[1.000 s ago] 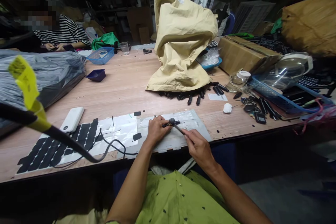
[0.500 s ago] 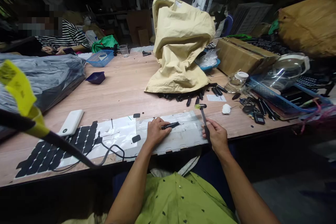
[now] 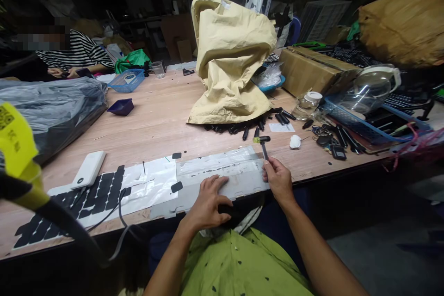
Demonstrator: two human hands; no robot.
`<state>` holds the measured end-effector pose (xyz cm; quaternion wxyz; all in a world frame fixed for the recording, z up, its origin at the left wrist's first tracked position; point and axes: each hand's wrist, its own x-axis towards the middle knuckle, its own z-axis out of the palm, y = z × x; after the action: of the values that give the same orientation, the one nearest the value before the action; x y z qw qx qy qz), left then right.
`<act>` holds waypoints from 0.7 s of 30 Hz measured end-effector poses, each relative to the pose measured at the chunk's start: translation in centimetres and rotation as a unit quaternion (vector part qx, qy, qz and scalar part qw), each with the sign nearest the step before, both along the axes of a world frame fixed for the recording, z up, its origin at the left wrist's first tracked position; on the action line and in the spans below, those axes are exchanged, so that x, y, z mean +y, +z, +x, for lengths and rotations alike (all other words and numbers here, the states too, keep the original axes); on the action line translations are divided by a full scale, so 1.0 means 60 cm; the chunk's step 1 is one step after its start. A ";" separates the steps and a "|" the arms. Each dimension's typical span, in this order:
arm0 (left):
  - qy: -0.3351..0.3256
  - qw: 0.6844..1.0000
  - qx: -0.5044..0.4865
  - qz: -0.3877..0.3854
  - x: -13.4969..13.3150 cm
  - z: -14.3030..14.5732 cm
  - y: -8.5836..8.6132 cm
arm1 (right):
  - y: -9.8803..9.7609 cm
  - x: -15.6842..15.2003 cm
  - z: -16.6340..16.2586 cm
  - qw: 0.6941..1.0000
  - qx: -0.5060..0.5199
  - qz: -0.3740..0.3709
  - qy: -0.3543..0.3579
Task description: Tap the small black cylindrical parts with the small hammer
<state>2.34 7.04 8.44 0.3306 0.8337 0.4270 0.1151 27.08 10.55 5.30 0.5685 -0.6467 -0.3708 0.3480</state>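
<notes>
My right hand [image 3: 278,179] is wrapped around the handle of a small hammer [image 3: 265,149], its head black with a yellow-green face, held over the right end of a grey board [image 3: 239,176]. My left hand [image 3: 210,201] lies at the board's front edge with fingers apart and nothing visible in it. Several short black tubular pieces [image 3: 245,133] lie beyond the board, along the bottom of a large tan paper sack [image 3: 232,55].
To the left lie a white power bank [image 3: 89,169], a white sheet with black stickers [image 3: 149,180] and a dark cable. A purple tray [image 3: 120,107] and blue basket [image 3: 126,80] sit farther back. At right are a jar [image 3: 309,104], a carton [image 3: 319,67] and keys. A co-worker sits far left.
My left hand has let go of the black pen-like piece, which is out of sight, and has drawn back towards the table edge, opening. My right hand still holds the hammer.
</notes>
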 end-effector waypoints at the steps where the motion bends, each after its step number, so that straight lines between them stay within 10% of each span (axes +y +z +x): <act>1: 0.007 1.000 -0.014 0.001 0.004 0.003 0.001 | 0.000 0.000 0.000 1.000 -0.006 -0.002 0.001; 11: 0.427 0.894 -0.137 0.011 0.222 0.089 0.022 | -0.006 0.000 -0.005 0.999 -0.046 -0.010 0.012; 21: 0.514 0.857 -0.018 -0.009 0.303 0.114 0.030 | -0.005 -0.004 -0.011 0.999 -0.039 -0.019 0.022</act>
<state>9.15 25.22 10.21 0.2393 0.4900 0.7900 0.2802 26.42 10.29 5.01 0.5338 -0.6621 -0.3999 0.3418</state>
